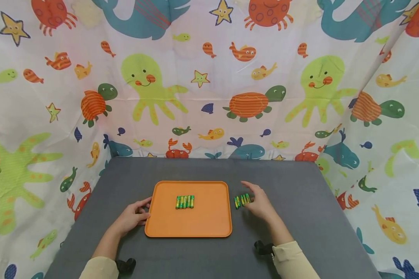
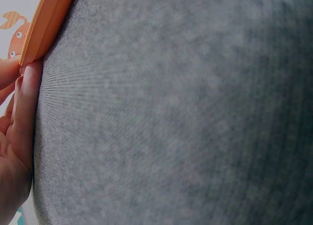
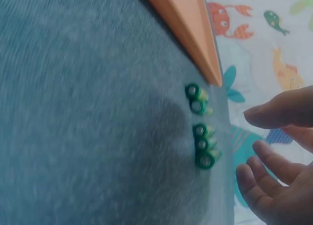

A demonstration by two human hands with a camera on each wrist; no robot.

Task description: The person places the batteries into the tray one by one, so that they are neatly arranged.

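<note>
Several green-and-yellow batteries (image 1: 185, 202) lie side by side in a row on the orange tray (image 1: 188, 224). At the tray's left edge is my left hand (image 1: 130, 219); its thumb and a finger hold the rim, seen closer as the orange tray (image 2: 49, 19) in the left wrist view. To the right of the tray lie more batteries (image 1: 242, 200) in a row on the table. Over them hovers my right hand (image 1: 262, 203), thumb and fingers spread apart. In the right wrist view these batteries (image 3: 202, 144) stand end-on, a small gap splitting them, and nothing is between the fingers.
A dark grey table (image 1: 188, 255) carries everything. Behind it and at both sides hangs a white cloth (image 1: 181, 135) printed with sea animals. Black straps (image 1: 263, 248) sit at both wrists.
</note>
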